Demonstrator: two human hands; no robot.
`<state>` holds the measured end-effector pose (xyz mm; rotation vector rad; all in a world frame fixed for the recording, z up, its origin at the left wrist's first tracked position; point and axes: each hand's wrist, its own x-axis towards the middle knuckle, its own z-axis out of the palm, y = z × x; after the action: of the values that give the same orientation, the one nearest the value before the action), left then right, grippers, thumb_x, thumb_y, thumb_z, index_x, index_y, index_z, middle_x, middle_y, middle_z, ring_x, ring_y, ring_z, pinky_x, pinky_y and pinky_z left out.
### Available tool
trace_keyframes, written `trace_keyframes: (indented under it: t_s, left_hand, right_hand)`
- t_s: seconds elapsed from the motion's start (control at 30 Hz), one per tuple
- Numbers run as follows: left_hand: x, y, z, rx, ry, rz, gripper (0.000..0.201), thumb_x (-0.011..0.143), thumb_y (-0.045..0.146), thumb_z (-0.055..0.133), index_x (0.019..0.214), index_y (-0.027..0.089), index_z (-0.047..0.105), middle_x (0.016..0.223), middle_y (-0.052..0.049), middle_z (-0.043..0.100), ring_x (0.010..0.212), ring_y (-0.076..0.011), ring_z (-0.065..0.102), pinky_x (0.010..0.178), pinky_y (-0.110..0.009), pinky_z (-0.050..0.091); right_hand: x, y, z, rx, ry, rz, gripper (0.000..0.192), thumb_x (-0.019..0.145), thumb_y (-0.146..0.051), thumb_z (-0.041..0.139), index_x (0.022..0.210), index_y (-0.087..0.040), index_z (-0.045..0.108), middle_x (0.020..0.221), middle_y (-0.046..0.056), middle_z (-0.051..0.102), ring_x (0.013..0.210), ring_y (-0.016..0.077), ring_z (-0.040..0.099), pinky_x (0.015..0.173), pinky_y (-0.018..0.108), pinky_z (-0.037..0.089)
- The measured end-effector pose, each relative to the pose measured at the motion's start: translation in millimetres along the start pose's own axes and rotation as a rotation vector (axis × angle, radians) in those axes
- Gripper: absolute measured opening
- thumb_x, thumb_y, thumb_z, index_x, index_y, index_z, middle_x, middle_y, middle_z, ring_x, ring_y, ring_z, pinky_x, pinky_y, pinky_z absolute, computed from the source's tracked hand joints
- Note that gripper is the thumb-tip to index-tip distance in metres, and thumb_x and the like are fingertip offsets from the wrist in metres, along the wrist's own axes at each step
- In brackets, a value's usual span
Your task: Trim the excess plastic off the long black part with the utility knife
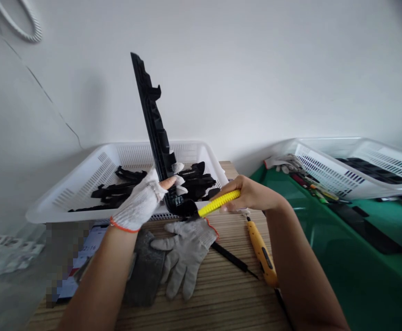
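Black plastic part (155, 124) is standing steeply, top leaning left; its curved lower end is facing the right hand (247, 193), whose fingers are pinching a yellow handle (220, 202). The gloved left hand (145, 196) is clasping it just above, before a white basket (73, 181).

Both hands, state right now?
Left hand: gloved, closed, holding the long black part.
Right hand: bare, closed, holding the yellow handle.

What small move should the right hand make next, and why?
Perhaps a light stroke of the yellow tool along the lower end of the black part: the right hand holds the tool toward that end, and the gloved left hand grips the part. Whether tool and part touch is unclear.
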<state>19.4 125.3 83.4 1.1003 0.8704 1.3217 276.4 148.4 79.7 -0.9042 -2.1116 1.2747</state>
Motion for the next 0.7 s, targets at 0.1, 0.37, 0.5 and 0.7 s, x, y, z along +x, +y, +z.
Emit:
trace_keyframes:
  t_s: [0.1, 0.37, 0.5, 0.7]
  left_hand:
    - [4, 1, 1.4, -0.141, -0.035, -0.035, 0.03, 0.074, 0.03, 0.088, 0.095, 0.017, 0.071, 0.079, -0.001, 0.069, 0.055, -0.0081, 0.053, 0.046, -0.017, 0.047]
    - [4, 2, 0.2, -0.157, -0.038, -0.133, 0.041, 0.08, 0.057, 0.077, 0.082, 0.017, 0.071, 0.059, 0.002, 0.062, 0.044, -0.01, 0.05, 0.038, -0.021, 0.043]
    - [3, 1, 0.4, -0.069, 0.018, -0.071, 0.02, 0.073, 0.026, 0.08, 0.091, 0.019, 0.074, 0.073, 0.0, 0.072, 0.059, -0.0131, 0.062, 0.056, -0.023, 0.053]
    - [8, -3, -2.5, -0.104, 0.027, -0.043, 0.022, 0.069, 0.022, 0.078, 0.091, 0.019, 0.075, 0.086, -0.002, 0.076, 0.07, -0.0157, 0.068, 0.062, -0.024, 0.056]
  right_hand:
    - [1, -1, 2, -0.01, 0.067, -0.003, 0.033, 0.07, -0.042, 0.085, 0.092, -0.018, 0.086, 0.072, 0.003, 0.074, 0.059, 0.0112, 0.055, 0.052, 0.024, 0.045]
    - [9, -9, 22, -0.012, 0.188, -0.072, 0.035, 0.073, -0.042, 0.082, 0.101, -0.019, 0.085, 0.085, 0.005, 0.078, 0.068, 0.0157, 0.062, 0.061, 0.029, 0.051]
    - [8, -10, 23, -0.062, 0.231, -0.053, 0.038, 0.075, -0.044, 0.081, 0.104, -0.019, 0.084, 0.084, 0.006, 0.078, 0.065, 0.0146, 0.06, 0.057, 0.029, 0.049]
    - [4, -6, 18, -0.095, 0.225, -0.042, 0.038, 0.076, -0.044, 0.081, 0.104, -0.019, 0.084, 0.085, 0.005, 0.079, 0.066, 0.0151, 0.061, 0.06, 0.03, 0.05]
